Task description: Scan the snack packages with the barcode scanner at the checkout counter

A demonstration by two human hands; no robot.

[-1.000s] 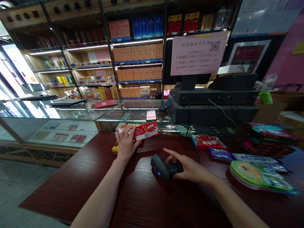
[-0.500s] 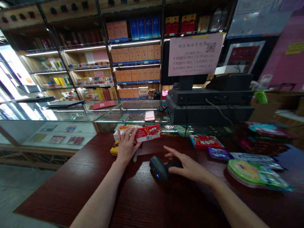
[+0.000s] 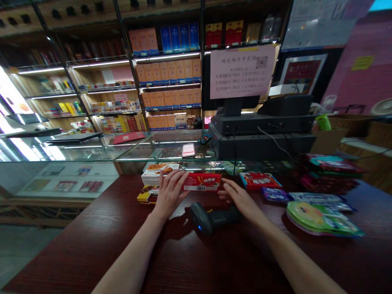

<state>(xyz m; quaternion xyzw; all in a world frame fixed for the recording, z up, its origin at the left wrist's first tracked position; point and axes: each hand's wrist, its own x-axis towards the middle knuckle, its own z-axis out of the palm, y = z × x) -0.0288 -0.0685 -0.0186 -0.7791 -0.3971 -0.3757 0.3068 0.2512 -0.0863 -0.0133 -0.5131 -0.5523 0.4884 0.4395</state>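
My left hand point(image 3: 172, 192) grips a long red snack box point(image 3: 202, 182) by its left end, with the barcode side facing me. At the box's right end are the fingertips of my right hand point(image 3: 240, 198), the fingers stretched out; whether they touch it I cannot tell. Below the box a black barcode scanner point(image 3: 203, 218) lies on the table, a blue light glowing on its head. Behind my left hand stands a white and orange box point(image 3: 150, 173), with a yellow packet point(image 3: 147, 195) in front of it.
To the right lie another red box point(image 3: 260, 180), a purple packet point(image 3: 275, 195), green packages point(image 3: 318, 218) and a stack of dark red packs point(image 3: 332, 173). A glass counter point(image 3: 159, 143) and a monitor with a paper sign point(image 3: 241, 73) stand behind the dark wooden table point(image 3: 190, 265).
The red snack box has moved right with my left hand. My right hand has lifted from beside the scanner to the box's right end. The view has shifted slightly.
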